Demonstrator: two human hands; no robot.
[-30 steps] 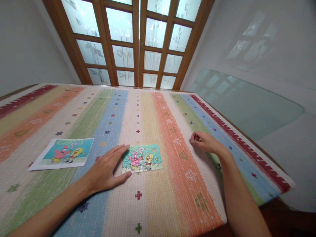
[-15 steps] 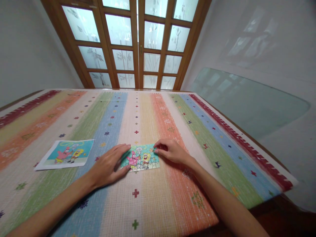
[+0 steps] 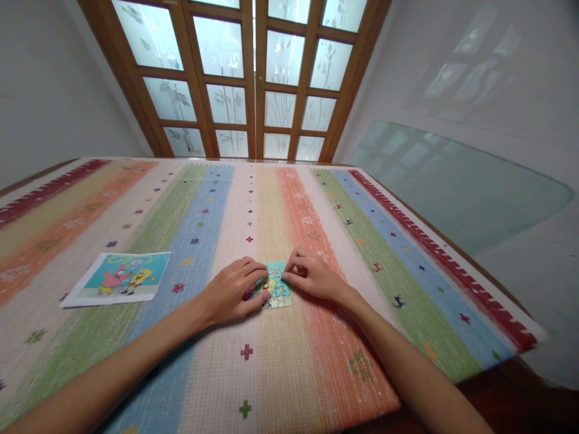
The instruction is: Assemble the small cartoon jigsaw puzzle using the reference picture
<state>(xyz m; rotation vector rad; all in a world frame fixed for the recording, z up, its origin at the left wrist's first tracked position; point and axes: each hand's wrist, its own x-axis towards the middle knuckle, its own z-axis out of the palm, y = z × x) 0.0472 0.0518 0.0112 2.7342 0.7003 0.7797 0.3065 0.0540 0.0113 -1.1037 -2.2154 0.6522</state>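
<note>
A small cartoon jigsaw puzzle (image 3: 279,289) lies on the striped tablecloth, its pieces joined. A small gap in its upper right part shows the cloth's colour. My left hand (image 3: 237,290) rests over the puzzle's left side with thumb and fingers apart, hiding much of the picture. At the right edge, my right hand (image 3: 312,274) has its thumb and index finger pinched together. A small teal puzzle piece seems to be between those fingertips, mostly hidden by them.
A printed picture (image 3: 118,278) of the same cartoon figures lies to the left. The striped tablecloth (image 3: 217,386) covers the table. Beyond the far edge stand wooden doors (image 3: 253,108) with frosted panes, and a pale glass panel (image 3: 456,181) is at the right.
My left hand has slid right, from the puzzle's left edge onto its left part, covering more of it. My right hand has stayed at the right edge, fingers still pinched.
</note>
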